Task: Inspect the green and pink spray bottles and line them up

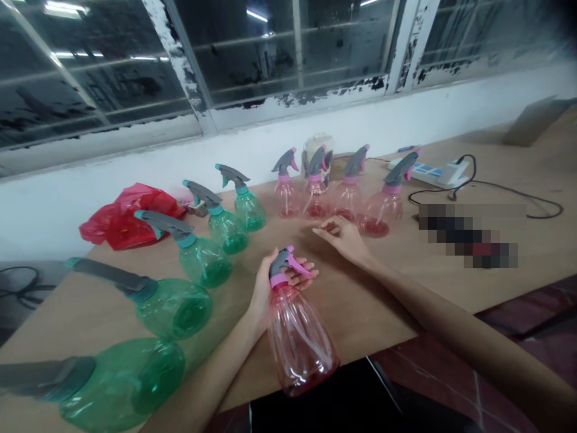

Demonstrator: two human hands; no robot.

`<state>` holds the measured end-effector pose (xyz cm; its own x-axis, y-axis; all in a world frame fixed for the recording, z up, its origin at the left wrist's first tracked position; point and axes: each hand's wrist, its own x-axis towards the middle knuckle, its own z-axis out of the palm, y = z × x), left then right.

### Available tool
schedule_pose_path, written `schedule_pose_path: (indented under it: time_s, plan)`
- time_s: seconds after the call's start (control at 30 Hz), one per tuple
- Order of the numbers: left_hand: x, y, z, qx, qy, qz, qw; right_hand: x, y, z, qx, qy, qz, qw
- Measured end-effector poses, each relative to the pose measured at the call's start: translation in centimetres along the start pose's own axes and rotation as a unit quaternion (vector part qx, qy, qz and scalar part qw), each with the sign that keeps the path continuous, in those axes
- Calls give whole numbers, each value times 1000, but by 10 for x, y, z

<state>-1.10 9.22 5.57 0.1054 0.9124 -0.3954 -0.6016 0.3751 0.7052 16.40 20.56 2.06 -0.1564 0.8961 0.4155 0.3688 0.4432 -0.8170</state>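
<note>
My left hand (276, 282) is closed round the neck of a pink spray bottle (300, 343), just under its grey trigger head, at the table's near edge. Its body hangs partly over the edge toward me. My right hand (343, 237) rests open on the wooden table (360, 300), fingers stretched left, holding nothing. It lies just in front of a row of several pink spray bottles (347, 195) near the wall. The nearest of these, the rightmost bottle (382, 207), stands close beside its fingers.
Several green spray bottles (198, 255) line up diagonally on the left, the closest at the front corner (112, 385). A red plastic bag (124, 219) lies at the back left. A white power strip (439, 173) with a black cable (496, 191) sits at the right, and a white jar (318, 147) stands behind the pink row.
</note>
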Motion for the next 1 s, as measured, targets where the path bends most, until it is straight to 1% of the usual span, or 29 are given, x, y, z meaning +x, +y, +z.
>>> schedule_pose_path:
  time_s: [0.27,0.4,0.43,0.53,0.6,0.8,1.0]
  plan:
    - [0,1,1,1,11,-1,1000,0,2,0,5,-4,4,1000]
    - [-4,-1,1,26,16,11,999,0,-1,0,6,-7,13,1000]
    - [-7,-1,1,34,13,23,999,0,-2,0,6,-7,15,1000]
    - [-14,-3,3,49,-19,58,997,-1,-2,0,8,-7,21,1000]
    - [-16,-3,5,51,-29,66,996,-1,0,0,9,-9,22,1000]
    - [-6,-1,2,37,8,30,999,0,4,-1,2,-7,2,1000]
    - [-3,-1,-1,12,2,28,1000,0,4,-2,4,-6,7,1000]
